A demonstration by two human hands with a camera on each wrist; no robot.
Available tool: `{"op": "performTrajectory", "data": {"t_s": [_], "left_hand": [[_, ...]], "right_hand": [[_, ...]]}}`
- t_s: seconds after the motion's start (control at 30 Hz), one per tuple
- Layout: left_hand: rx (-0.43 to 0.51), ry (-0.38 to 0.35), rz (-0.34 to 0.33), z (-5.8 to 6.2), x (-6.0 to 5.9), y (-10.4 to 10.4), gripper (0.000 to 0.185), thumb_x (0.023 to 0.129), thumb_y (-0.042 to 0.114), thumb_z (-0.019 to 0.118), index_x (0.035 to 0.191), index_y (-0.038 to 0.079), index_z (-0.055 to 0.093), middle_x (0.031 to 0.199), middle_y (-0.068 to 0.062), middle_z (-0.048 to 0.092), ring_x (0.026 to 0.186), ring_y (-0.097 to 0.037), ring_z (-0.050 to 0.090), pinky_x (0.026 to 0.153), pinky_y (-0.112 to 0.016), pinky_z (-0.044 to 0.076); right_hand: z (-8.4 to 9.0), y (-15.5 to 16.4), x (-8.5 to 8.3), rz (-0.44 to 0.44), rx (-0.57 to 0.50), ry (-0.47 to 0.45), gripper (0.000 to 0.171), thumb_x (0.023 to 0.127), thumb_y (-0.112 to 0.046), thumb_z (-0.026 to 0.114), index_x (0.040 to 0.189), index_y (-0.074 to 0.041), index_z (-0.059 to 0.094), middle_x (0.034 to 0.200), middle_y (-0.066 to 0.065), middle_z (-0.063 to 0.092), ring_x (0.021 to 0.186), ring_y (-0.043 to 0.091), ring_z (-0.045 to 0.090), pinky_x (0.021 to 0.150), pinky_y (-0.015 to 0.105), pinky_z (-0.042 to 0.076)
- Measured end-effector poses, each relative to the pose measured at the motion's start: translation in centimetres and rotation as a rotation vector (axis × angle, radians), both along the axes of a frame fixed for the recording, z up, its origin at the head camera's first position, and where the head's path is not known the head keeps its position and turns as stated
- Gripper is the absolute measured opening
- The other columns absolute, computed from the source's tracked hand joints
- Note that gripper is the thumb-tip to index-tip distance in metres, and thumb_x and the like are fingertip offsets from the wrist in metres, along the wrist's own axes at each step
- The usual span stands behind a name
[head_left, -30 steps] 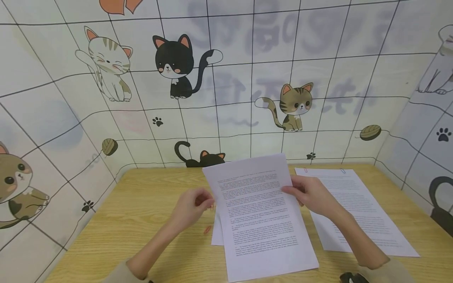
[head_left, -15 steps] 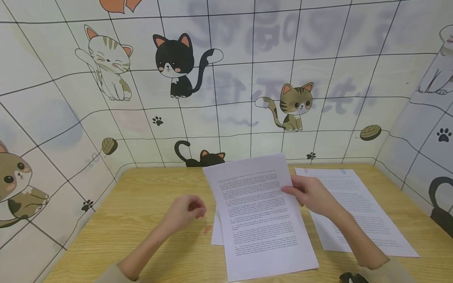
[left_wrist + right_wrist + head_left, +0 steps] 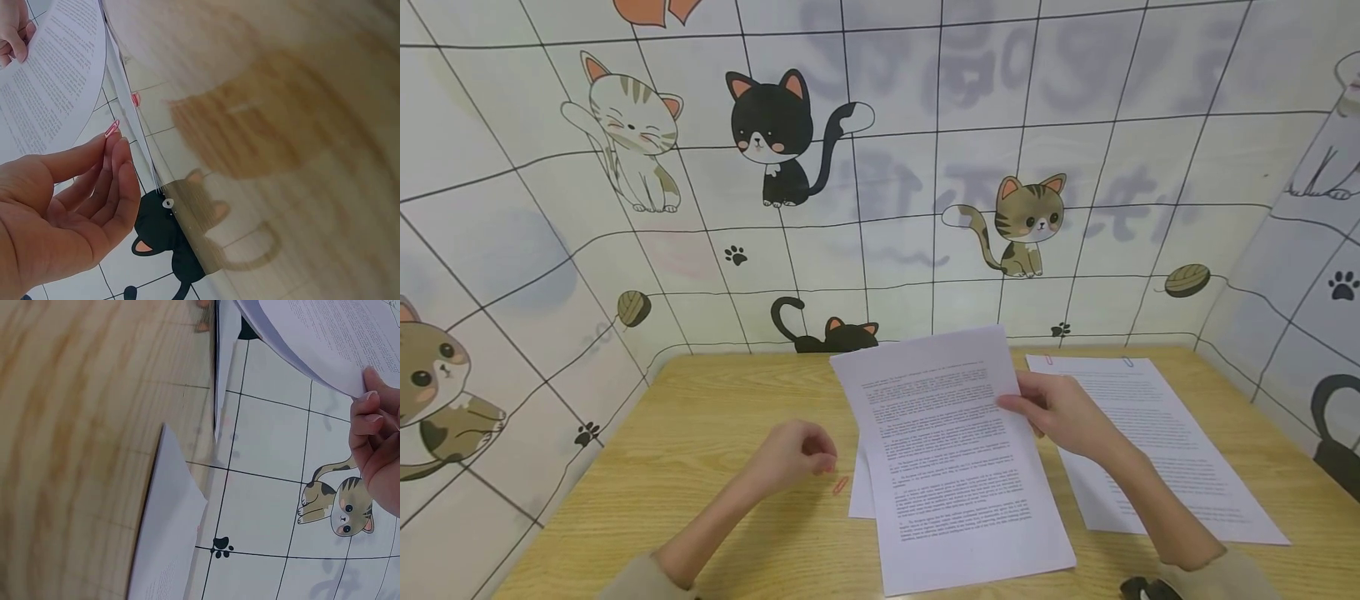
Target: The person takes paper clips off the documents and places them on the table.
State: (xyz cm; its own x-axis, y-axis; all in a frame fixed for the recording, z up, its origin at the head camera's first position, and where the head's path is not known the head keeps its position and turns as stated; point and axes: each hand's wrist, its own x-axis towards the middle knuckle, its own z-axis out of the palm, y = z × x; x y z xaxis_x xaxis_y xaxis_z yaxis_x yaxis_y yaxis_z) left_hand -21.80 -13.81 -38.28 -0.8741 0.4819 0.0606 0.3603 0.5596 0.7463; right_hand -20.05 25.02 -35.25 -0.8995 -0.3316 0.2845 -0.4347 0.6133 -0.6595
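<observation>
Cat-patterned wall panels [image 3: 925, 167]: white with a black grid, cartoon cats, paw prints and yarn balls, enclosing three sides. Wooden counter [image 3: 700, 433]: light grain, filling the lower part of the head view. Printed sheets, held [image 3: 951, 467]: white pages of dense text, raised at a tilt above the counter, near edge low and far edge lifted, overlapping another loose sheet [image 3: 859, 492] lying flat beneath at the left. Clipped sheets [image 3: 1157, 442]: second set of printed pages lying flat on the counter to the right, two small clips at its top edge, apart from the held sheets. Right hand [image 3: 1063, 412]: at the right edge of the held sheets, thumb on top and fingers [image 3: 365, 422] curled underneath, gripping the paper. Left hand [image 3: 793, 454]: just left of the held sheets, hovering low over the counter, fingers [image 3: 115, 162] drawn together against the thumb, pinching a pink paper clip [image 3: 112, 129] at the tips, as seen from the left wrist. Orange paper clip [image 3: 840, 485]: lying loose on the counter between the left hand and the loose sheet, just beside the fingertips, not touched. Dark object [image 3: 1142, 588]: partly cut off at the bottom edge near the right sleeve, kind not discernible.
</observation>
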Motion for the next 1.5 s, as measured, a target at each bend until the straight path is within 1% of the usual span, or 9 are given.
{"op": "performTrajectory", "data": {"t_s": [0.1,0.3,0.53,0.63,0.83,1.07,1.27,1.37,1.5], "left_hand": [[-0.001,-0.021,-0.008,-0.2,-0.2,0.1,0.007,0.087,-0.004,0.072,0.084,0.000,0.068,0.074,-0.005,0.068,0.067,-0.016,0.061,0.058,-0.023,0.047],[-0.018,-0.026,-0.013,-0.4,-0.4,0.3,0.010,0.086,-0.004,0.073,0.081,0.002,0.068,0.072,-0.005,0.067,0.065,-0.015,0.058,0.057,-0.023,0.046],[-0.045,-0.031,-0.016,-0.6,-0.7,0.5,0.008,0.084,-0.005,0.073,0.081,0.001,0.069,0.072,-0.005,0.068,0.065,-0.011,0.056,0.058,-0.023,0.045],[-0.056,-0.024,-0.005,-0.7,-0.7,0.5,0.007,0.083,-0.005,0.073,0.081,0.001,0.070,0.072,-0.003,0.067,0.066,-0.012,0.055,0.060,-0.024,0.046],[-0.070,-0.021,0.025,-0.6,-0.7,0.6,0.006,0.084,-0.003,0.074,0.083,0.001,0.070,0.073,0.000,0.065,0.068,-0.012,0.055,0.061,-0.025,0.048],[-0.045,-0.002,0.026,-0.5,-0.9,0.7,0.006,0.086,-0.001,0.074,0.084,0.004,0.070,0.075,0.002,0.066,0.069,-0.012,0.057,0.062,-0.025,0.048],[-0.010,0.007,0.031,-0.2,-0.9,1.0,0.004,0.089,0.001,0.072,0.093,0.001,0.071,0.084,0.000,0.068,0.076,-0.013,0.060,0.068,-0.027,0.052],[0.005,0.004,0.042,0.0,-1.0,1.2,0.006,0.091,0.003,0.072,0.097,0.000,0.071,0.086,-0.001,0.068,0.078,-0.014,0.062,0.071,-0.029,0.053],[0.035,0.015,0.057,0.5,-1.0,1.6,0.013,0.090,0.006,0.073,0.102,-0.001,0.070,0.086,-0.002,0.070,0.079,-0.014,0.064,0.072,-0.032,0.053]], "right_hand": [[0.0,0.0,0.0,0.000,-0.001,0.000,0.025,0.098,-0.013,0.067,0.122,-0.008,0.067,0.085,-0.003,0.069,0.048,0.018,0.052,0.042,0.023,0.034],[0.1,0.0,0.1,0.005,0.000,0.011,0.024,0.098,-0.013,0.067,0.122,-0.007,0.067,0.085,-0.003,0.069,0.048,0.010,0.049,0.042,0.023,0.033],[0.1,0.0,0.1,0.008,0.001,0.015,0.024,0.098,-0.013,0.067,0.121,-0.007,0.067,0.083,-0.004,0.068,0.048,0.009,0.049,0.042,0.023,0.033],[0.2,0.0,0.2,0.006,-0.004,0.014,0.024,0.098,-0.013,0.067,0.121,-0.007,0.067,0.082,-0.004,0.068,0.048,0.009,0.048,0.042,0.022,0.033],[0.2,0.0,0.2,0.003,-0.012,0.004,0.025,0.097,-0.013,0.068,0.122,-0.007,0.067,0.084,-0.003,0.069,0.048,0.010,0.050,0.042,0.022,0.033],[0.0,0.0,0.1,0.008,-0.016,0.007,0.024,0.098,-0.013,0.067,0.121,-0.007,0.068,0.085,-0.003,0.069,0.048,0.010,0.049,0.042,0.022,0.033],[-0.1,0.2,0.0,0.000,-0.014,0.005,0.023,0.098,-0.015,0.067,0.120,-0.008,0.068,0.076,-0.005,0.066,0.047,0.010,0.048,0.042,0.022,0.031],[-0.2,0.2,-0.1,-0.010,-0.015,0.000,0.024,0.098,-0.015,0.067,0.121,-0.008,0.068,0.073,-0.005,0.064,0.047,0.010,0.048,0.042,0.022,0.029],[-0.2,0.2,-0.1,-0.020,-0.022,-0.009,0.025,0.098,-0.015,0.068,0.121,-0.008,0.068,0.073,-0.004,0.064,0.047,0.011,0.049,0.042,0.022,0.028]]}}
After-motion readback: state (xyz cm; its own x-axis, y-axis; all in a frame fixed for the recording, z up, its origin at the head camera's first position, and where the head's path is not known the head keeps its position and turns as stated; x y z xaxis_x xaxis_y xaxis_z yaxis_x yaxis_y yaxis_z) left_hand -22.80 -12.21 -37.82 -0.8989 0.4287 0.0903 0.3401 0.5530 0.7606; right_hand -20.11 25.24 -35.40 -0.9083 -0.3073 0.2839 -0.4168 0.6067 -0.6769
